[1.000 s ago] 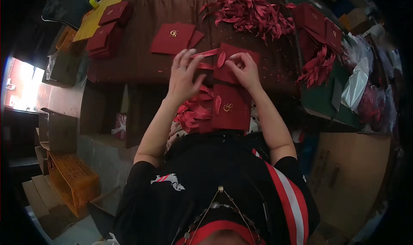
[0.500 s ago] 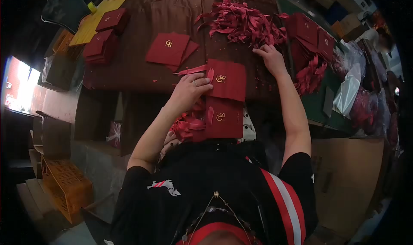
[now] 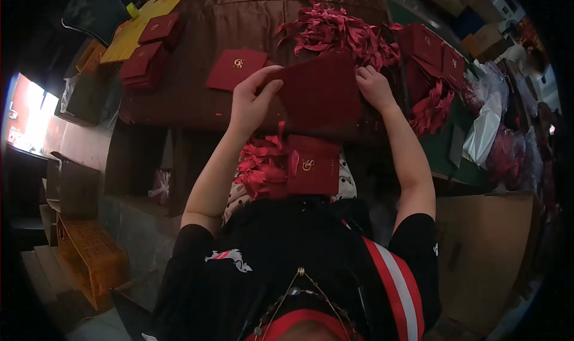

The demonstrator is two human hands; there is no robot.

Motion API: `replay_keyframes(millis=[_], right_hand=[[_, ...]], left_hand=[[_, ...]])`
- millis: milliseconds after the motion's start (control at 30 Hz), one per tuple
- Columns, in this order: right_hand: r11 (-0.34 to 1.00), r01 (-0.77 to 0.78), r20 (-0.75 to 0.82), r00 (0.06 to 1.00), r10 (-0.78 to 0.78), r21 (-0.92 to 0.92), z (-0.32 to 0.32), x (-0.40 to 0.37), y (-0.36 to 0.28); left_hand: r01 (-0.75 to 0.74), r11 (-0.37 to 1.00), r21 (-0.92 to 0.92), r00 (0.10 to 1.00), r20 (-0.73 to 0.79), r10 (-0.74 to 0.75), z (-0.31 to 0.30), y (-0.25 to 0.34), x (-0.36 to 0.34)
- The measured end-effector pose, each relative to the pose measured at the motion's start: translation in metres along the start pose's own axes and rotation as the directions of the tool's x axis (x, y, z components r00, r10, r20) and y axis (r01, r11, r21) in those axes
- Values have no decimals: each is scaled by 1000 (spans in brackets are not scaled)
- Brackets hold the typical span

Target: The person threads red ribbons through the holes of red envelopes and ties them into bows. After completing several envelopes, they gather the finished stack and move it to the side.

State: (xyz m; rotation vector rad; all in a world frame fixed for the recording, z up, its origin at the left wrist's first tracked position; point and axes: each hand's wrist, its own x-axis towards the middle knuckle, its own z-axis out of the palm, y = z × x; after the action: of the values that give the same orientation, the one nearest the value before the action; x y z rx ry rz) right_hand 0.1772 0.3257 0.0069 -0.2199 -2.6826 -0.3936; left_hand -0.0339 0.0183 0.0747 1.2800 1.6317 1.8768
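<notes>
A flat dark red pouch (image 3: 320, 93), plain on the side facing me, is raised over the front of the table between my hands. My left hand (image 3: 252, 99) grips its left edge between thumb and fingers. At its upper right corner are the curled fingers of my right hand (image 3: 374, 87); they look closed on the edge, and their tips are partly hidden. Just behind lies a heap of red ribbons (image 3: 338, 30). On my lap, a similar pouch (image 3: 317, 164) shows a gold logo, with red ribbons (image 3: 260, 170) spilling out at its left.
Another logo pouch (image 3: 230, 69) lies on the brown cloth (image 3: 191, 102). Stacks of red pouches stand at left (image 3: 143, 66) and right (image 3: 427, 48). Orange crate (image 3: 92, 257) and cardboard (image 3: 484, 251) flank me; plastic wrapping (image 3: 487, 125) is at far right.
The upper logo pouch under my left hand has been lifted and turned, its plain side now showing. My right hand has left the ribbon heap's edge and moved to the pouch's right corner.
</notes>
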Motion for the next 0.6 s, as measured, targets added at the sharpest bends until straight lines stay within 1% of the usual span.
replay_keyframes(millis=[33,67,100,133,167,200,233,267,300,333,367,400,433,467,500,533,567,600], right_hand=[[999,-2,-17,1000,3,45,-1,0,-3],[996,-5,-35,999,9,90,-2,0,-6],[996,-8,-36,999,11,88,-2,0,-11],[978,-20,-134,990,49,208,-3,0,-17],[947,-17,-226,969,94,322,-4,1,-22],[902,-21,-283,946,158,432,-9,1,-28],[902,-18,-279,948,153,431,-20,2,-37],[879,-47,-321,921,222,475,-33,2,-46],[851,-75,-355,887,296,520,-46,1,-58],[848,-81,-346,889,299,524,-55,-1,-71],[760,-83,-343,858,384,645,-63,-2,-85],[657,-72,-327,823,464,750,-73,-4,-97],[656,-64,-330,825,458,752,-84,-4,-110],[652,-66,-323,828,458,755,-93,-7,-124],[537,-57,-268,820,506,841,-99,-9,-139],[413,-42,-209,812,545,910,-102,-9,-148],[473,-16,-260,819,512,881,-102,-5,-151],[467,-15,-255,821,510,884,-97,-2,-153]], left_hand=[[40,999,4,998,56,-40,0,-15,5],[119,989,84,987,94,-127,2,-21,7],[194,967,166,968,126,-216,5,-25,9],[354,928,120,916,158,-370,7,-37,12],[350,929,119,917,160,-365,9,-50,13],[258,913,317,941,131,-312,12,-61,12],[169,848,502,960,112,-257,14,-69,10],[150,818,555,968,88,-237,16,-78,6],[159,818,552,965,87,-246,18,-80,2],[-60,681,730,998,60,24,20,-82,-2],[-229,450,863,951,100,292,22,-84,-6],[-215,406,888,947,88,309,25,-75,-10],[-211,409,888,949,86,303,29,-66,-15],[-110,527,843,989,43,139,32,-58,-20],[10,618,786,999,15,-36,35,-51,-26],[52,600,798,991,34,-130,36,-47,-30],[59,597,800,990,28,-136,37,-48,-35],[55,558,828,989,33,-146,37,-51,-40]])
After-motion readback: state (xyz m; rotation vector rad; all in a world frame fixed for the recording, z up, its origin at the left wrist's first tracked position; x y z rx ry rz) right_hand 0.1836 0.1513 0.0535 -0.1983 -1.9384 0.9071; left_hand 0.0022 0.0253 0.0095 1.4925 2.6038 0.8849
